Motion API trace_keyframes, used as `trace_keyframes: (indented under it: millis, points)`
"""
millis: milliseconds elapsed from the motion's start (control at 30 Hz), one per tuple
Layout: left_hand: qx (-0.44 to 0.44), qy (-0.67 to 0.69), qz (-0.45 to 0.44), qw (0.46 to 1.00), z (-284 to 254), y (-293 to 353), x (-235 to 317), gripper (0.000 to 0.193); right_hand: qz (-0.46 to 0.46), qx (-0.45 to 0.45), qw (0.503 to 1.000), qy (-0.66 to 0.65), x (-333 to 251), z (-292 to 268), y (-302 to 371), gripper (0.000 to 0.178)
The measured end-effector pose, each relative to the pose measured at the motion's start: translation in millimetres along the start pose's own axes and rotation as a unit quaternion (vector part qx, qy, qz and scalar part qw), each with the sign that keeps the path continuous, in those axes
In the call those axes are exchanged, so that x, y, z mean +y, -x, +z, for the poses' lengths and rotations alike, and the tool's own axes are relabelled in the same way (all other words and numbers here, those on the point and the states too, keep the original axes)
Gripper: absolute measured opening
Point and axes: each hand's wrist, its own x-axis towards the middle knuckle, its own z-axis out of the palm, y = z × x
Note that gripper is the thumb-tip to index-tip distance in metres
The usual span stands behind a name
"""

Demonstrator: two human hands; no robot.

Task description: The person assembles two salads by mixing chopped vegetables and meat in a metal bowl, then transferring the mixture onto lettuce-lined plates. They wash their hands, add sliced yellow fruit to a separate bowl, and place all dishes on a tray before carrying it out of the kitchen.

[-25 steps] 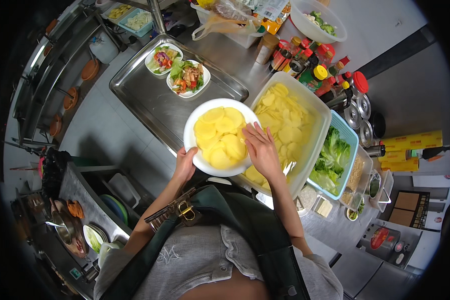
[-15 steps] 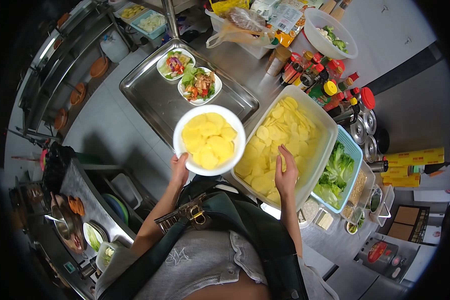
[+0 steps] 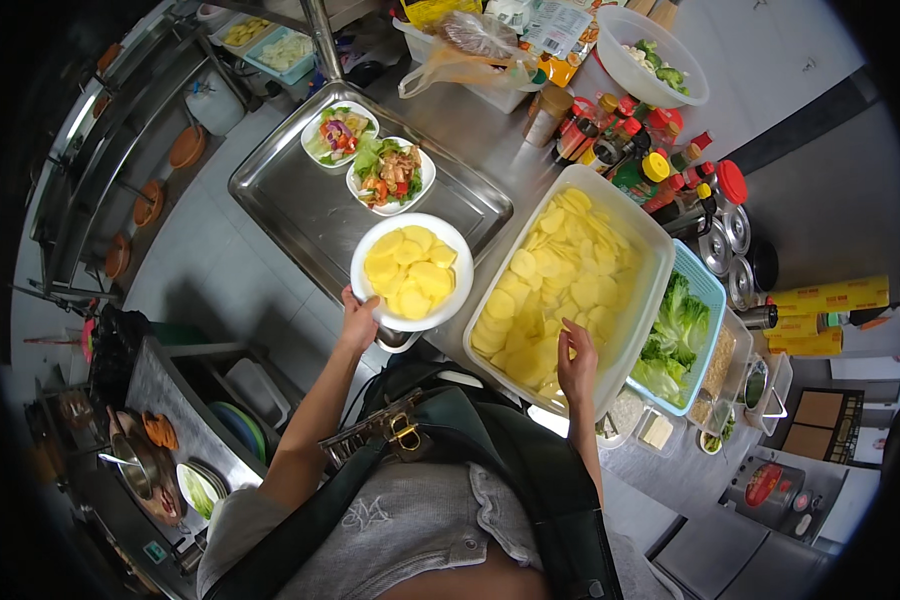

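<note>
A white bowl (image 3: 459, 285) holds yellow potato slices (image 3: 410, 270). My left hand (image 3: 359, 322) grips it by its near left rim, over the near edge of the metal tray (image 3: 282, 232). To the right stands a large translucent tub (image 3: 653, 270) with many more thin potato slices (image 3: 562, 262), which look wet. My right hand (image 3: 577, 365) hovers over the tub's near right part, its fingers loosely bent and apart, with nothing visible in them. Two small white dishes of salad (image 3: 340, 135) and topped lettuce (image 3: 392, 172) sit at the tray's far end.
Right of the tub are a blue basket of lettuce (image 3: 673, 330) and a clear container of grains (image 3: 722, 372). Sauce bottles (image 3: 630, 160) crowd behind it, near a bowl of vegetables (image 3: 660, 65). A side counter (image 3: 185, 400) with a pan stands at the left.
The bowl in my left hand has moved slightly away from my body and tilted. My right hand has drawn back a little toward me, its fingers more bent.
</note>
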Motion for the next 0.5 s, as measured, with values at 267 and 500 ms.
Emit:
trace_keyframes:
  millis: [267, 500]
  points:
    - [0.006, 0.028, -0.020, 0.999, 4.1, -13.4, -7.5, 0.048, 0.042, -0.006, 0.999, 0.005, 37.6, -4.4, 9.4, 0.022]
    - [0.133, -0.471, 0.081, 0.868, 7.0, -22.0, -1.0, 0.064, 0.042, -0.043, 0.997, 0.057, 55.5, 3.0, 8.7, 0.023]
